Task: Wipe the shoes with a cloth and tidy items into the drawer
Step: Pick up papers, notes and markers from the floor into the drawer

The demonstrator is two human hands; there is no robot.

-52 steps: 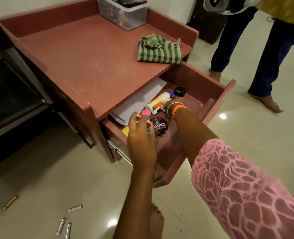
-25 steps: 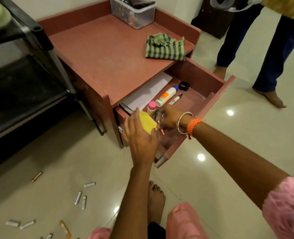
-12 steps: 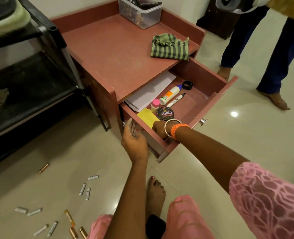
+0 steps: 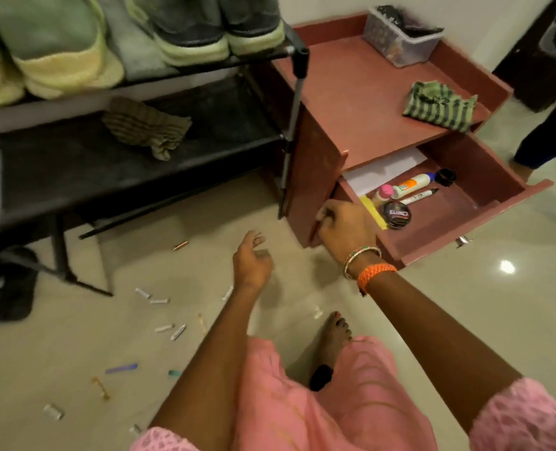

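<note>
Pink-sleeved right hand [image 4: 345, 231] grips the drawer [image 4: 465, 219] edge; left hand [image 4: 250, 260] hangs loosely curled, holding nothing.

drawer [image 4: 511, 198] right half free | left: tin [image 4: 396, 215], marker [image 4: 420, 197], glue [image 4: 411, 185]

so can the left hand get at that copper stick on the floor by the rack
Probably yes. The left hand hangs open and empty above bare floor, and nothing lies between it and the copper stick; the rack leg stands further left.
</note>
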